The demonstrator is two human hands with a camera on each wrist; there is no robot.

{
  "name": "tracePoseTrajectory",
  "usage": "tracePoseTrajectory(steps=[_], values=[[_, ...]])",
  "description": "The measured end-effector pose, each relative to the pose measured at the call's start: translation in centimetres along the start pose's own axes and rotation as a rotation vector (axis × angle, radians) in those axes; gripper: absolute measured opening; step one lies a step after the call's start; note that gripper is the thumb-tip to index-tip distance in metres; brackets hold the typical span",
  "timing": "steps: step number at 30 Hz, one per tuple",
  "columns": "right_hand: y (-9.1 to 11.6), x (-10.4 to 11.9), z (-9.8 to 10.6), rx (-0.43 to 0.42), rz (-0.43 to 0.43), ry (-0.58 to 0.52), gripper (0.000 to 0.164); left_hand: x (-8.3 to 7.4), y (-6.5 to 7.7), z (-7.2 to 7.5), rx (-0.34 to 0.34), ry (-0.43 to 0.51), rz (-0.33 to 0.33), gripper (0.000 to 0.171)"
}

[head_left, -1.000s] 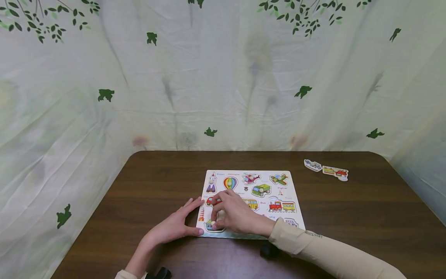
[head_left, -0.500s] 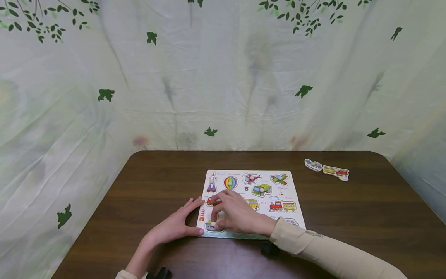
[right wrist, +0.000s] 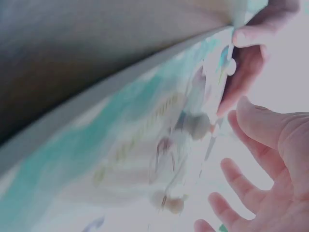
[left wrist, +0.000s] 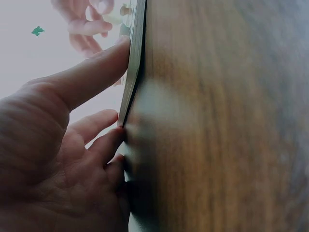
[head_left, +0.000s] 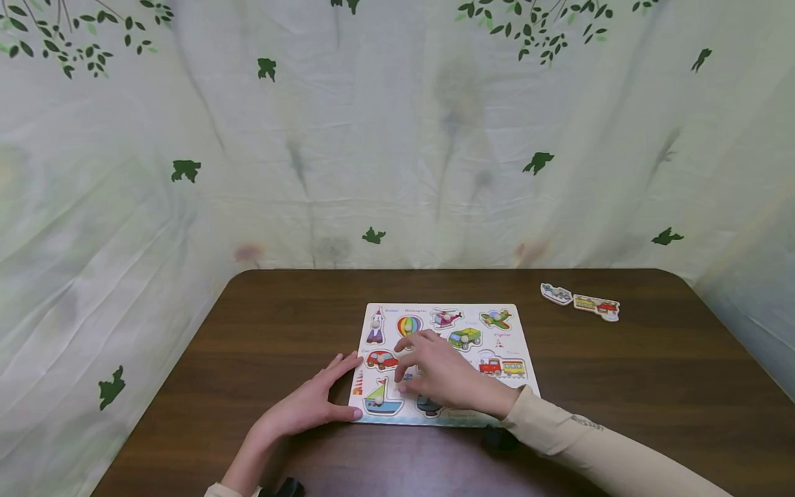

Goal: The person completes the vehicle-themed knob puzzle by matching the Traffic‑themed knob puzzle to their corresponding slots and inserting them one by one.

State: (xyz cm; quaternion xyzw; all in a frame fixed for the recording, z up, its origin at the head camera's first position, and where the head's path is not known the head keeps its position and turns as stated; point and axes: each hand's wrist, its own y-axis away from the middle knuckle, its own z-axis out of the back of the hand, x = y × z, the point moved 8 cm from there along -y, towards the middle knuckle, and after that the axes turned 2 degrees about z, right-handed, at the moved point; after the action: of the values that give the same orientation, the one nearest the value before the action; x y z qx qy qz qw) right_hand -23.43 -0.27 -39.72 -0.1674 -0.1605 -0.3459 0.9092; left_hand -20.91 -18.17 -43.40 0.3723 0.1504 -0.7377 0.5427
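Observation:
A white knobbed puzzle board (head_left: 410, 420) with pictures of vehicles lies flat on the table. My left hand (head_left: 307, 400) rests at its left side, thumb by the near corner, fingers extended against the edge, also visible in the left wrist view by the board's edge (left wrist: 137, 48). Over the board's middle hovers my right hand (head_left: 447, 373), fingers loosely bent and parted, holding nothing; the right wrist view shows the same spread hand (right wrist: 275, 164). A sailboat piece (head_left: 381, 406) sits in the near left of the board, below a red car piece (head_left: 381, 359).
On the brown table (head_left: 279, 310), at the far right, lie a ship piece (head_left: 555, 294) and a train piece (head_left: 596, 306), close together. A dark piece (head_left: 428, 406) is partly covered by my right hand. A leaf-patterned curtain (head_left: 397, 172) hangs behind.
My right hand has let go of the sailboat piece's knob and moved right and slightly up, uncovering the sailboat and red car. My left hand stays at the board's edge.

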Motion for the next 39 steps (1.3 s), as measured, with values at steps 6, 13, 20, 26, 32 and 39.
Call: tracePoseTrajectory(steps=[6,13,20,26,32,39], values=[[1.5,-1.0,1.9,-0.062,-0.013,-0.040,0.008,0.0,0.0,0.0,0.000,-0.002,-0.001,0.085],[3.3,-3.1,4.0,-0.174,-0.041,-0.089,0.016,0.2,0.0,0.0,0.005,0.001,0.025,0.086],[5.0,-5.2,6.2,-0.259,-0.051,-0.139,0.017,0.5,-0.1,-0.1,0.013,0.001,0.063,0.087],[6.5,-7.5,7.2,-0.257,-0.121,-0.161,0.020,0.4,-0.1,-0.1,0.011,0.006,0.053,0.087],[8.2,-9.6,8.5,-0.275,-0.138,-0.109,0.023,0.4,-0.2,-0.1,0.013,0.006,0.050,0.087],[10.1,-12.0,9.5,-0.283,-0.175,-0.065,0.023,0.3,-0.2,-0.2,0.014,0.013,0.049,0.087]])
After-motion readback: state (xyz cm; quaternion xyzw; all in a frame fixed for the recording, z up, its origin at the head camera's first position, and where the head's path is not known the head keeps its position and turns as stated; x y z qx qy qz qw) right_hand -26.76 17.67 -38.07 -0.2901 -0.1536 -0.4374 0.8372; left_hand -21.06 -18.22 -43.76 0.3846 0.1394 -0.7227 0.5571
